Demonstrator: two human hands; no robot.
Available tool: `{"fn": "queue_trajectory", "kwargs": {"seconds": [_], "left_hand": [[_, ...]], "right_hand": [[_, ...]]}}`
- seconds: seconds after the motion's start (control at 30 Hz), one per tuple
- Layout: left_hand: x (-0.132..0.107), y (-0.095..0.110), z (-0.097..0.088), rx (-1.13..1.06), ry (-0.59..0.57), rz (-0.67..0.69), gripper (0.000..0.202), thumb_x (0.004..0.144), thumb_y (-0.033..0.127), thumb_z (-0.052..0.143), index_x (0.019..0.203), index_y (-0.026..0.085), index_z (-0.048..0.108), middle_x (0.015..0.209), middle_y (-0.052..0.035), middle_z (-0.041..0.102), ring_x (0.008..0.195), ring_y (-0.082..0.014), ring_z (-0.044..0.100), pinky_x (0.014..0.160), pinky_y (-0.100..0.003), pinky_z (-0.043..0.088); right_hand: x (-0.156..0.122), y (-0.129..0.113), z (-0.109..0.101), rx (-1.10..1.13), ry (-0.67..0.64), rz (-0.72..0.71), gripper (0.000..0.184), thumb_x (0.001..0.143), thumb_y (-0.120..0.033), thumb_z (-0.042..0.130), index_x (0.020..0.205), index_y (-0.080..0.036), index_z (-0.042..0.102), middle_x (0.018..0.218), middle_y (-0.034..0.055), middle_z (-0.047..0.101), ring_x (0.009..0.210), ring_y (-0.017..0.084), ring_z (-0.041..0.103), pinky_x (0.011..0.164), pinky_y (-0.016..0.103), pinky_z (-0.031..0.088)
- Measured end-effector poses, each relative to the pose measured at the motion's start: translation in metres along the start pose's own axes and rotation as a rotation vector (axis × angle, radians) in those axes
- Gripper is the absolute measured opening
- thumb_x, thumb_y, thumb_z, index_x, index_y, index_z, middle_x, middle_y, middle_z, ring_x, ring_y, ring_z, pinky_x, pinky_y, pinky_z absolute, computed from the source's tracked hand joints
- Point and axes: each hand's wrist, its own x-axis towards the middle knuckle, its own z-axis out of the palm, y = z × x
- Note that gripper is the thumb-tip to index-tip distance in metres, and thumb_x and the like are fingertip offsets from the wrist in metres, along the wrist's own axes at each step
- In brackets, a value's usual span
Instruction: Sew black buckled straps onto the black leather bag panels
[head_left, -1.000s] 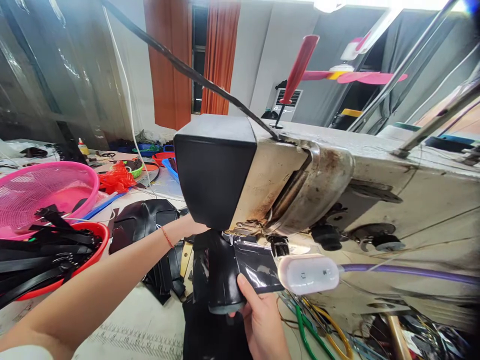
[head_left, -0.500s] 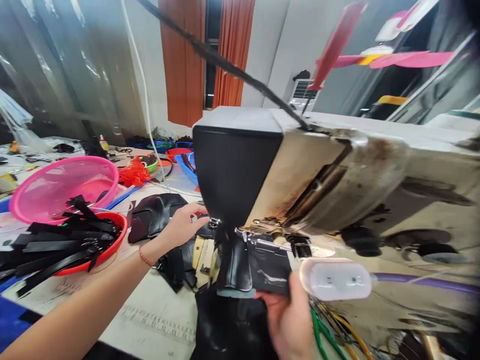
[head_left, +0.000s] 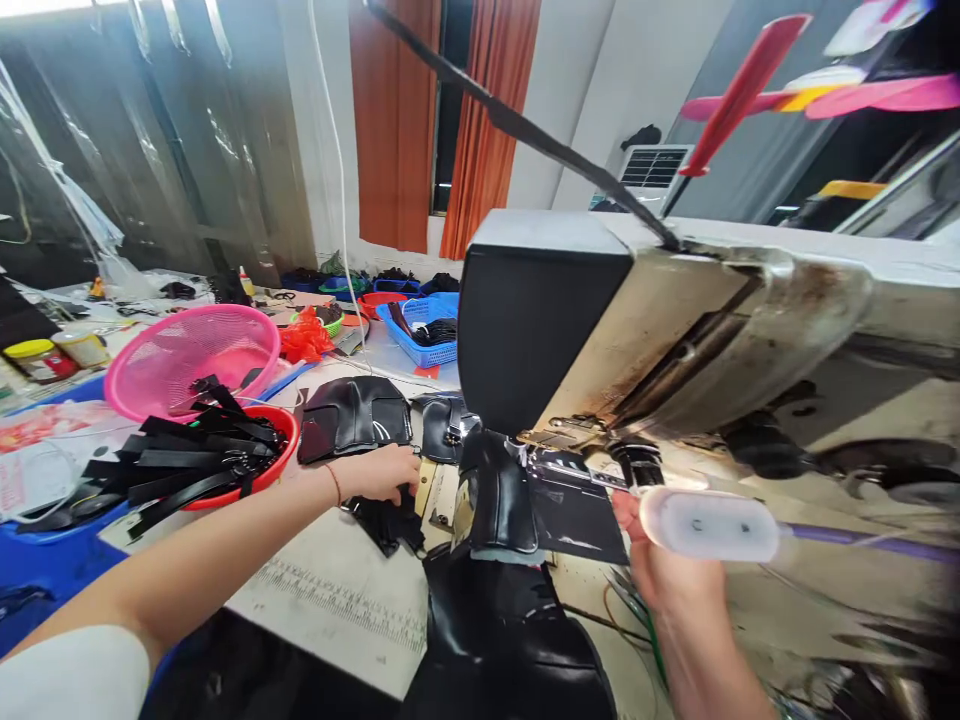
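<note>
My left hand rests on a heap of black leather pieces on the table, fingers curled down onto them. My right hand is under the head of the sewing machine, behind the white lamp; its fingers are mostly hidden and blurred. A glossy black leather piece lies under the needle area, beside the black post. More black leather hangs below toward me.
A red bowl full of black straps and a pink basket stand at the left. Folded black leather lies behind my left hand. A blue basket, jars and clutter line the back. Green and yellow wires trail at the right.
The view has swung left. My left hand dropped from near the machine head onto the leather heap. My right hand shifted right from the glossy piece's edge to behind the lamp.
</note>
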Motion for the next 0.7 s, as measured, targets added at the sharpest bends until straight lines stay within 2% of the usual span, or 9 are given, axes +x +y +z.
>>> {"fn": "queue_trajectory", "kwargs": {"seconds": [0.1,0.2,0.23,0.3,0.37,0.43,0.47,0.57,0.7], "left_hand": [[0.007,-0.003,-0.016,-0.082,-0.014,0.041,0.019,0.06,0.012,0.081,0.064,0.018,0.064,0.079,-0.0002,0.065,0.086,-0.0194,0.055,0.081,-0.028,0.041],[0.008,0.006,-0.04,-0.196,0.048,0.029,0.005,0.078,0.022,0.066,0.078,0.017,0.064,0.078,0.0005,0.064,0.078,-0.0151,0.057,0.072,-0.024,0.043],[0.008,0.014,-0.048,-0.224,0.082,0.019,0.01,0.085,0.024,0.057,0.086,0.017,0.063,0.08,0.0002,0.063,0.076,-0.0138,0.056,0.069,-0.023,0.043],[0.01,0.036,-0.061,-0.299,0.157,-0.005,0.022,0.091,0.027,0.044,0.095,0.016,0.061,0.08,-0.0003,0.062,0.071,-0.0122,0.055,0.064,-0.022,0.042],[0.016,0.064,-0.067,-0.452,0.216,-0.039,0.024,0.09,0.031,0.045,0.094,0.015,0.062,0.076,0.0004,0.061,0.067,-0.0115,0.053,0.06,-0.021,0.041],[0.024,0.092,-0.066,-0.633,0.243,-0.075,0.019,0.082,0.032,0.056,0.086,0.015,0.064,0.072,0.0009,0.061,0.063,-0.0111,0.053,0.058,-0.021,0.04],[0.029,0.103,-0.064,-0.696,0.258,-0.098,0.018,0.078,0.032,0.062,0.081,0.015,0.064,0.069,0.001,0.061,0.062,-0.0111,0.052,0.058,-0.021,0.039],[0.041,0.125,-0.055,-0.789,0.366,-0.173,0.016,0.071,0.03,0.068,0.068,0.015,0.064,0.068,-0.0003,0.063,0.064,-0.0126,0.056,0.062,-0.023,0.042],[0.05,0.131,-0.043,-0.888,0.516,-0.252,0.014,0.07,0.028,0.068,0.071,0.015,0.071,0.075,-0.0029,0.07,0.071,-0.0159,0.061,0.07,-0.026,0.047]], "right_hand": [[0.003,-0.015,-0.001,0.026,0.005,0.014,0.028,0.055,-0.041,0.077,0.061,-0.022,0.057,0.056,-0.0032,0.054,0.051,0.013,0.05,0.05,0.03,0.043],[-0.005,-0.03,-0.007,0.085,0.072,-0.033,0.023,0.065,-0.044,0.069,0.069,-0.022,0.065,0.068,0.0029,0.063,0.064,0.017,0.058,0.055,0.032,0.047],[-0.013,-0.03,-0.008,0.102,0.102,-0.023,0.022,0.066,-0.044,0.069,0.071,-0.022,0.066,0.071,0.003,0.064,0.067,0.018,0.059,0.056,0.031,0.048],[-0.04,-0.025,-0.007,0.116,0.111,0.102,0.024,0.067,-0.045,0.071,0.073,-0.022,0.066,0.067,0.0004,0.063,0.061,0.016,0.059,0.052,0.028,0.047],[-0.073,-0.014,0.001,0.062,-0.106,0.429,0.035,0.068,-0.054,0.072,0.075,-0.019,0.067,0.059,0.0003,0.062,0.046,0.013,0.051,0.043,0.026,0.043],[-0.099,-0.006,0.013,0.04,-0.29,0.611,0.051,0.074,-0.064,0.064,0.061,-0.015,0.064,0.049,0.0023,0.057,0.042,0.01,0.045,0.039,0.022,0.036],[-0.108,-0.004,0.019,0.015,-0.345,0.654,0.051,0.073,-0.062,0.068,0.055,-0.014,0.06,0.044,0.0009,0.052,0.04,0.009,0.043,0.039,0.021,0.035],[-0.113,-0.006,0.031,-0.005,-0.342,0.694,0.049,0.064,-0.056,0.079,0.05,-0.016,0.054,0.036,-0.0037,0.044,0.035,0.007,0.037,0.036,0.02,0.031],[-0.105,-0.008,0.03,-0.007,-0.329,0.708,0.049,0.061,-0.056,0.081,0.05,-0.016,0.055,0.034,-0.0038,0.044,0.033,0.007,0.036,0.035,0.02,0.032]]}}
